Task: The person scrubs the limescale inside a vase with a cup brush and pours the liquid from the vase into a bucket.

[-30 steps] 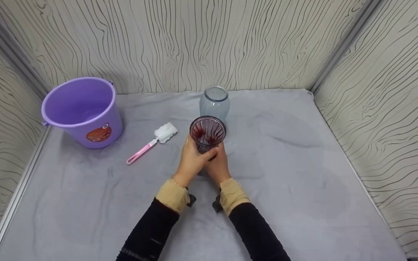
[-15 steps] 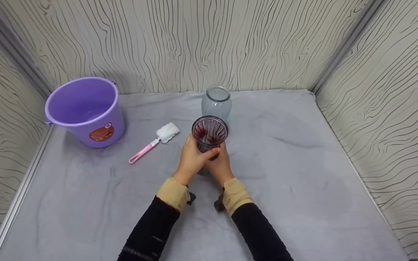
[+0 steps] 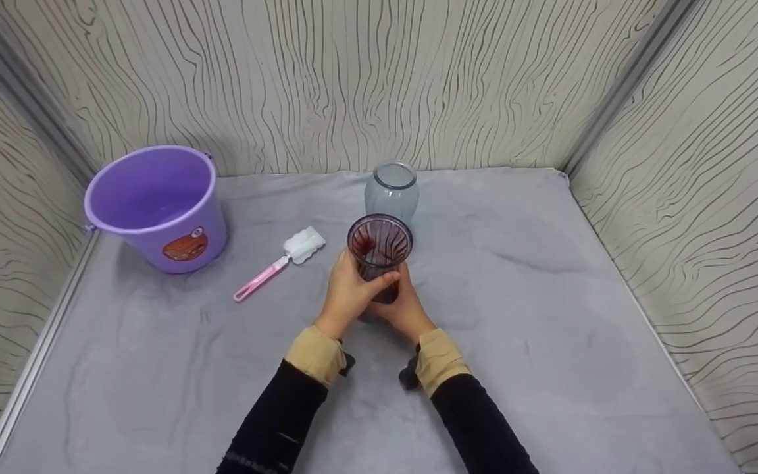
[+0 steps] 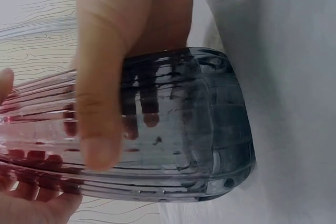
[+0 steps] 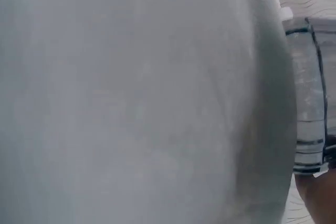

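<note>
A: What are the hands doing?

B: Both are wrapping round the ribbed glass [image 3: 379,247], which is standing upright on the grey cloth [image 3: 517,316] near the middle of the table. The left hand [image 3: 351,294] is curling round its left side, with the thumb lying across the front of the wall. The right hand [image 3: 405,307] is cupping the lower right side from behind.

A: Is the grip tight?

B: The left wrist view is showing the thumb [image 4: 102,77] pressing flat on the glass [image 4: 173,135], with other fingertips showing through the wall from the far side, so that hand is clasping it. The right hand's fingers are mostly hiding behind the glass in the head view, and the right wrist view is filling with grey cloth, catching only the edge of the glass [image 5: 310,93]. It is holding the base, but how firmly I cannot tell.

A: Anything in the glass?

B: Dark red streaks are clinging to the inside near the rim.

A: What is lying around it?

B: A clear jar [image 3: 391,192] is standing just behind the glass. A pink-handled sponge brush [image 3: 280,262] is lying to the left, and a purple bucket [image 3: 158,207] is sitting further left, near the wall.
</note>
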The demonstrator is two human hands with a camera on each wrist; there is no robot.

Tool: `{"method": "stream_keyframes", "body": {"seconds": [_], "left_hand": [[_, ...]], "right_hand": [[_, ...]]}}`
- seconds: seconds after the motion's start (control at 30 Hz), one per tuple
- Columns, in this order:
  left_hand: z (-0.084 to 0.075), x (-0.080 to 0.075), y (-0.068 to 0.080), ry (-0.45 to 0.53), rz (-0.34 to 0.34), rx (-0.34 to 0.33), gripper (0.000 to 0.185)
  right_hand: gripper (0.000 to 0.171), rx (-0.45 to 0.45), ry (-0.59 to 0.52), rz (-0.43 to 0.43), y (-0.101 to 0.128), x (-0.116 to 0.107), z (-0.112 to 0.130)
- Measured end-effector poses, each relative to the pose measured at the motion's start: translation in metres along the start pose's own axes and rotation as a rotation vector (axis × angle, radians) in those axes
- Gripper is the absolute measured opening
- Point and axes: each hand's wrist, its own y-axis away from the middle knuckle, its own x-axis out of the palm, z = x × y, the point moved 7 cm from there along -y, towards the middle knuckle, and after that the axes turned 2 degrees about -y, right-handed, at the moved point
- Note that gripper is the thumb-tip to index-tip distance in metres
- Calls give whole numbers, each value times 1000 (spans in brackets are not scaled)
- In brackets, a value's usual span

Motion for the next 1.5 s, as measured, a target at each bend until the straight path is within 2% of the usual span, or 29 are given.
{"method": "stream_keyframes", "body": {"seconds": [0.2,0.43,0.53,0.7,1.03,1.23,1.5], "left_hand": [[1,0,1,-8,-1,-7,81],[1,0,1,-5,-5,5,78],[1,0,1,-5,-2,4,79],[2,-1,2,12,-7,-7,79],[4,-5,1,84,-21,-20,68],[8,-8,0,148,-14,-26,67],[15,-14,2,221,-16,-38,66]], "right_hand": [[105,35,25,29,9,1,30],[102,51,54,14,1,4,-11],[99,65,36,6,0,4,-18],[97,85,14,7,1,4,-18],[97,71,71,-48,4,5,-13],[94,68,30,-69,6,8,-12],[94,-33,69,-121,7,11,-5]]}}
